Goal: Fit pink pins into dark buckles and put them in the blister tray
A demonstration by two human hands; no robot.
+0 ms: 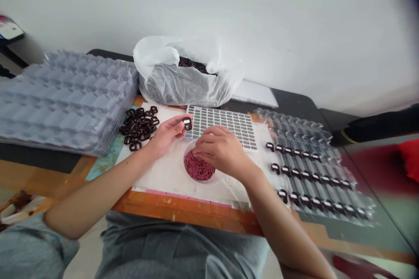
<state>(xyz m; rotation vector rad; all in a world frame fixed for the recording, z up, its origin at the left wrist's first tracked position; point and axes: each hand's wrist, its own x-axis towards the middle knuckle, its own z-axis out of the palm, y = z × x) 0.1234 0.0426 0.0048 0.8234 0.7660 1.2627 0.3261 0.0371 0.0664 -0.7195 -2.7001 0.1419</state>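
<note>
My left hand [166, 135] pinches a small dark loop-shaped part [187, 123] between thumb and fingers, just left of a grey grid plate [222, 126] with rows of small rectangular slots. My right hand [221, 150] curves over a round clear dish [196, 165] of fine reddish pieces [198, 166], its fingertips at the dish's far side. Whether those fingers grip anything is hidden. A loose pile of dark loop parts [139, 125] lies left of my left hand.
A clear blister tray [304, 170] at right holds dark parts in rows. A stack of clear trays [65, 100] stands at left. Behind is a white plastic bag [183, 76] holding dark parts. A white sheet [163, 183] covers the wooden table [186, 211].
</note>
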